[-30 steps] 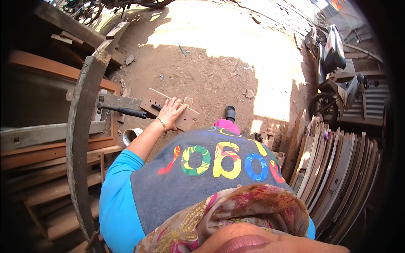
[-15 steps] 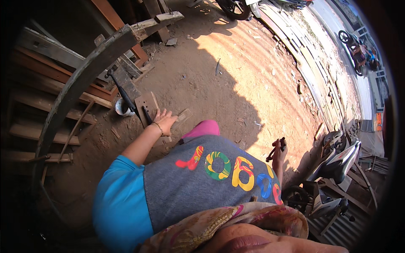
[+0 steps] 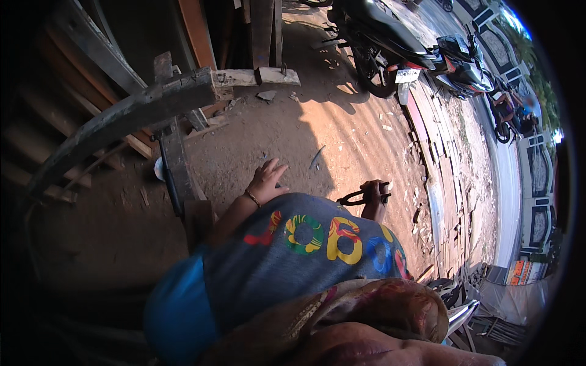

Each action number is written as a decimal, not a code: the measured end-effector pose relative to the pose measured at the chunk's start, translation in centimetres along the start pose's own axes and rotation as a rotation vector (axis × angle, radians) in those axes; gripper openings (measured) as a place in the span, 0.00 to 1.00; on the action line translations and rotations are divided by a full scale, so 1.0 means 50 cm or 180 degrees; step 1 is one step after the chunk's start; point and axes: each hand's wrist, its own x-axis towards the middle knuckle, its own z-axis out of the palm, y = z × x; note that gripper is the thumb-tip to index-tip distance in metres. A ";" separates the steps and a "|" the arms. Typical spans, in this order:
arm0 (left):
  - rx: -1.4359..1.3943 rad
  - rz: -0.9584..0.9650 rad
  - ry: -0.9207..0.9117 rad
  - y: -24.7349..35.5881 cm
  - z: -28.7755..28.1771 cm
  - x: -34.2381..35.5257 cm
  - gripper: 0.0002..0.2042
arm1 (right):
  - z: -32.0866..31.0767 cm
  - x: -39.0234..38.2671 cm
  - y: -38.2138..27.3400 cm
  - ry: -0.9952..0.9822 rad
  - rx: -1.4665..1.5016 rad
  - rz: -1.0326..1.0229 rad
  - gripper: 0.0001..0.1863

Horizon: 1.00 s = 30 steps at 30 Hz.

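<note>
Dark pincer-shaped hand tool [image 3: 385,196]: brought nearer the bare left hand [image 3: 267,181]; now out front to the right, clasped around its middle by the right hand [image 3: 370,190], presumably for a secure hold.
Left hand: off the brown wooden board [image 3: 199,218], fingers spread, seemingly holding nothing, perhaps for balance.
Both hands: apart.
Black-handled hammer [image 3: 171,185]: lying along a weathered grey plank [image 3: 177,154], perhaps kept within reach.

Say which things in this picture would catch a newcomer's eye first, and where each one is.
Probably first, the bright multicoloured letters across the grey shirt at lower centre. Next, the right hand, right of centre, gripping a dark pincer-like tool above sunlit ground. Then perhaps the dark motorcycle near the top edge, right of centre.
</note>
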 end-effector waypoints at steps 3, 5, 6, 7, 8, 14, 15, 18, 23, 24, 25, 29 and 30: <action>-0.0031 -0.0117 0.0465 -0.029 -0.096 0.078 0.33 | 0.071 0.143 -0.031 -0.0635 -0.0030 -0.0221 0.13; -0.0031 -0.0423 0.0667 -0.057 -0.143 0.124 0.32 | 0.139 0.226 -0.067 -0.0815 -0.0080 -0.0399 0.15; -0.0017 -0.0581 0.0741 -0.070 -0.162 0.141 0.32 | 0.173 0.258 -0.082 -0.0881 -0.0102 -0.0417 0.16; 0.0119 -0.0596 0.0876 -0.078 -0.178 0.161 0.32 | 0.206 0.290 -0.098 -0.0960 0.0041 -0.0510 0.17; 0.0063 -0.0601 0.0968 -0.086 -0.191 0.175 0.31 | 0.246 0.323 -0.112 -0.1075 0.0194 -0.0603 0.18; -0.0321 -0.0916 0.1617 -0.131 -0.230 0.225 0.28 | 0.473 0.500 -0.175 -0.2285 0.0929 -0.0297 0.33; -0.0412 -0.1022 0.1806 -0.147 -0.226 0.227 0.27 | 0.519 0.523 -0.178 -0.2529 0.1172 -0.0216 0.34; -0.0448 -0.1396 0.2685 -0.184 -0.234 0.235 0.25 | 0.656 0.582 -0.212 -0.3436 0.1470 -0.0267 0.44; -0.1079 -0.2703 0.4388 -0.210 -0.264 0.245 0.21 | 0.892 0.598 -0.277 -0.4871 0.1914 -0.0230 0.47; -0.0978 -0.2776 0.4536 -0.219 -0.268 0.248 0.20 | 0.931 0.589 -0.283 -0.5071 0.1982 -0.0291 0.47; -0.0878 -0.2839 0.4666 -0.230 -0.272 0.250 0.20 | 0.968 0.576 -0.288 -0.5250 0.2054 -0.0357 0.46; -0.0124 -0.2985 0.4511 -0.265 -0.297 0.249 0.26 | 1.076 0.529 -0.280 -0.5698 0.2110 -0.0623 0.42; -0.0039 -0.3008 0.4475 -0.273 -0.300 0.251 0.29 | 1.095 0.517 -0.274 -0.5752 0.2094 -0.0640 0.42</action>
